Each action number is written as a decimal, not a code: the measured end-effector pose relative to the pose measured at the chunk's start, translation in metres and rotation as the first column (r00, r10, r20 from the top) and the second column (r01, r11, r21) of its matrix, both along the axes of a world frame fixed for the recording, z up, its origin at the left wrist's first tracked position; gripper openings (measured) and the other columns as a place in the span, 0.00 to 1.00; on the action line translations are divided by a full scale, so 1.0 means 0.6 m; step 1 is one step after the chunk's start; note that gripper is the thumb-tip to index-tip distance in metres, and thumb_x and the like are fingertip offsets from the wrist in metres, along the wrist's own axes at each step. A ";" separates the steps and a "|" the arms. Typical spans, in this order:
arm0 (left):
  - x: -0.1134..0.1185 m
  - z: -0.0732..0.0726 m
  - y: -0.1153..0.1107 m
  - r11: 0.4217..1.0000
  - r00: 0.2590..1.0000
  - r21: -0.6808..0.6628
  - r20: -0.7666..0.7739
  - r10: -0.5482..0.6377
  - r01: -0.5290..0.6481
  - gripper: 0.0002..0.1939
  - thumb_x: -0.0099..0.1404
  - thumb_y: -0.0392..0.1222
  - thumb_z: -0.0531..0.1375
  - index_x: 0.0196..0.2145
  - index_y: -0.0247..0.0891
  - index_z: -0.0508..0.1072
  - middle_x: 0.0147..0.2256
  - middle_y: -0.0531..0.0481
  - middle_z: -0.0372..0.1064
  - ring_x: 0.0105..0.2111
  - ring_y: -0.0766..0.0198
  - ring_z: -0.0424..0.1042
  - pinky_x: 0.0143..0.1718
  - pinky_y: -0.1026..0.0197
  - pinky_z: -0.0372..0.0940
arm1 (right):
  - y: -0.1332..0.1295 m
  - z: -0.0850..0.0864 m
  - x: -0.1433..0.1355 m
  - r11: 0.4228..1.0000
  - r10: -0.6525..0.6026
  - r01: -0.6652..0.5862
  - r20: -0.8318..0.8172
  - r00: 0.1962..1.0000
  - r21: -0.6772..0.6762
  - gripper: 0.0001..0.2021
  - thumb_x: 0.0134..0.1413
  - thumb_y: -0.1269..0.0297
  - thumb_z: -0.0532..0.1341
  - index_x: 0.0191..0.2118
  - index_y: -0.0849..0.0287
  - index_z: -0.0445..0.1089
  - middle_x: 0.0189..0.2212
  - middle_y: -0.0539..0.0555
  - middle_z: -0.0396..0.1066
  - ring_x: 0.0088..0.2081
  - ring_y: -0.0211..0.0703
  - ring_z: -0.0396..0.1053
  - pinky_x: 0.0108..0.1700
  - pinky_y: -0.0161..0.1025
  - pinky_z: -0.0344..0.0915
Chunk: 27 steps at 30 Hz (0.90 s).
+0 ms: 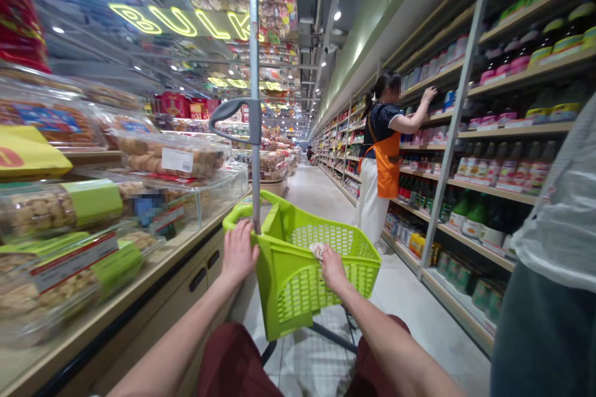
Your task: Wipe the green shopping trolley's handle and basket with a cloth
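Observation:
A lime-green shopping cart [307, 279] with a perforated basket stands right in front of my knees. My left hand [239, 252] is closed over the cart's near left corner, beside the foot of a grey upright pole [254, 180] with a looped grey handle [237, 121]. My right hand [334, 268] is at the basket's near side rim, pinching a crumpled white wipe [317, 250] against it. The tips of my right fingers are partly hidden behind the wipe and the rim.
Packaged baked goods [172, 155] fill a display counter [186, 273] on the left. Shelves of bottles [507, 164] line the right side. A person in an orange apron [387, 161] reaches into them. Another person in a light top [559, 198] stands close at right. A tiled aisle [310, 183] runs ahead.

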<state>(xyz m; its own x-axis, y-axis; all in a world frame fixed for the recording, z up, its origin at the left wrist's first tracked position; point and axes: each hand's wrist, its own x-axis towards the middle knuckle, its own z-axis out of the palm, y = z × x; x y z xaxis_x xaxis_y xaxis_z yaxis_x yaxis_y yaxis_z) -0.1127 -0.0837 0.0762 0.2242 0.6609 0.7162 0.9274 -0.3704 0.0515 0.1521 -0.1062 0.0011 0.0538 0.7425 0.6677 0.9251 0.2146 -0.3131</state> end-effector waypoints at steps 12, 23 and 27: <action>-0.003 0.015 0.012 0.981 0.995 -0.194 -0.101 0.003 -0.023 0.31 0.51 0.39 0.53 0.55 0.33 0.57 0.57 0.42 0.52 0.60 0.51 0.41 0.57 0.43 0.40 | 0.049 0.073 -0.213 0.980 0.201 -0.199 -0.113 0.973 0.027 0.20 0.51 0.74 0.49 0.50 0.60 0.62 0.48 0.57 0.63 0.48 0.43 0.62 0.50 0.41 0.58; -0.011 0.033 0.013 0.990 0.999 -0.135 0.046 -0.025 0.031 0.31 0.52 0.35 0.51 0.56 0.32 0.54 0.59 0.40 0.48 0.60 0.53 0.43 0.57 0.43 0.40 | 0.061 0.331 -0.230 0.806 0.362 -0.397 0.167 0.917 0.438 0.24 0.51 0.75 0.47 0.55 0.59 0.57 0.58 0.56 0.50 0.60 0.42 0.43 0.60 0.49 0.43; -0.019 0.045 0.015 0.998 0.999 -0.066 0.030 0.017 -0.015 0.33 0.52 0.36 0.52 0.57 0.32 0.52 0.60 0.39 0.44 0.61 0.52 0.38 0.58 0.43 0.37 | 0.080 0.453 -0.242 0.740 0.377 -0.542 0.420 0.825 0.400 0.20 0.55 0.76 0.48 0.52 0.55 0.60 0.59 0.52 0.50 0.61 0.40 0.38 0.60 0.53 0.35</action>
